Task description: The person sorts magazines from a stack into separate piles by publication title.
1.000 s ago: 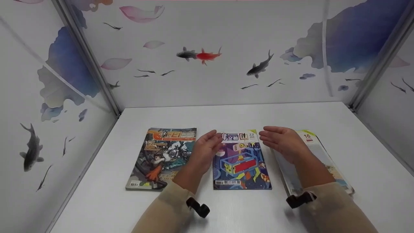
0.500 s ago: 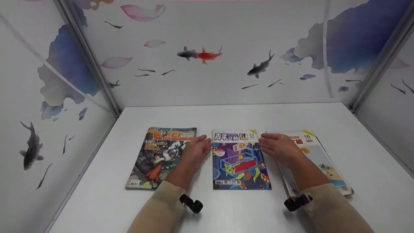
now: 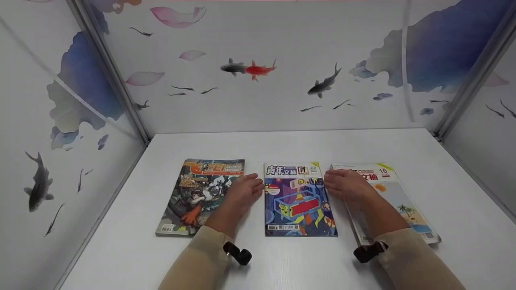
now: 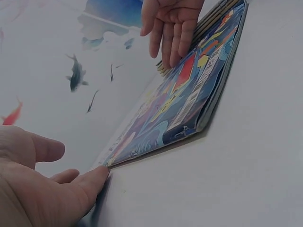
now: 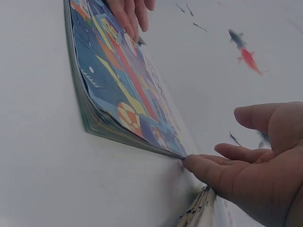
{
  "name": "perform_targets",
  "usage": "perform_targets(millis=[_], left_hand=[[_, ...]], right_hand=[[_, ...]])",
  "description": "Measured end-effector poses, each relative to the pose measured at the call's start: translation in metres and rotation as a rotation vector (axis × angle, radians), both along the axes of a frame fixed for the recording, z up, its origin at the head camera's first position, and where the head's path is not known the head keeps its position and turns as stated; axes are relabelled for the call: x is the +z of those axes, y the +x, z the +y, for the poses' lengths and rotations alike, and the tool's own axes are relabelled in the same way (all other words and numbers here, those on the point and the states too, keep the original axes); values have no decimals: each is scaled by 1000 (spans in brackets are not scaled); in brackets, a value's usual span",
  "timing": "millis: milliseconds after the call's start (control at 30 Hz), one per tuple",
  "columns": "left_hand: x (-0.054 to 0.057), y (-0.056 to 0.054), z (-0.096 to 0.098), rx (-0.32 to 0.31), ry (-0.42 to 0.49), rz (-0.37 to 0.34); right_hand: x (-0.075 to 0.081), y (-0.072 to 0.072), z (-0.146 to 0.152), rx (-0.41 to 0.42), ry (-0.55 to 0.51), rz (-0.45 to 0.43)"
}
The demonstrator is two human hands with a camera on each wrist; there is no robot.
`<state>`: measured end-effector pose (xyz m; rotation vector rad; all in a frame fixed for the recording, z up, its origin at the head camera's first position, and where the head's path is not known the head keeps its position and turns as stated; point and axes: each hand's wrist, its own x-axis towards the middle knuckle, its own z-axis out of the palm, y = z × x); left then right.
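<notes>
In the head view a purple and blue magazine [image 3: 300, 209] lies flat between my two hands. My left hand [image 3: 243, 193] stands at its left edge, over part of the orange-titled comic magazine [image 3: 189, 205]. My right hand [image 3: 348, 185] is at its right edge, above the beach-cover magazine [image 3: 397, 189]. Both palms face inward. In the left wrist view, extended fingers [image 4: 90, 187] meet the side of the purple magazine [image 4: 175, 99]. The right wrist view has a fingertip [image 5: 191, 163] touching its opposite edge, with the thumb held apart.
All the magazines lie on a white table [image 3: 290, 262]. White panels [image 3: 258, 108] printed with fish and petals enclose the back and sides, joined by metal posts [image 3: 109, 72]. Each beige sleeve carries a black wrist camera, such as the one [image 3: 238, 253] on the left.
My left hand has shifted left off the purple magazine and come down beside its left edge. The right hand has lowered and moved slightly nearer. The magazines stay almost in place.
</notes>
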<state>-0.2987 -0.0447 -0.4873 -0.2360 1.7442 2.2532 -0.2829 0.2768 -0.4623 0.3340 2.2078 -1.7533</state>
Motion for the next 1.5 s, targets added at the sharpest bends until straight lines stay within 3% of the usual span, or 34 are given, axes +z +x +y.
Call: perform_targets(millis=[367,600,867,1100,1267,1500], left_hand=[[0,0,0,-9,75,-28],[-4,0,6,-106,-61,47],[-6,3,12,-134,-143,75],[-6,3,12,-102,-104,32],[-4,2,10,-80,-60,41],[-2,1,7,-43,24,24]], right_hand=[[2,0,0,-5,22,-1],[2,0,3,-5,-82,10],[-1,1,5,3,-89,26],[-2,0,5,-20,-99,21],[-1,0,3,-8,-88,17],[-2,0,-1,9,29,16]])
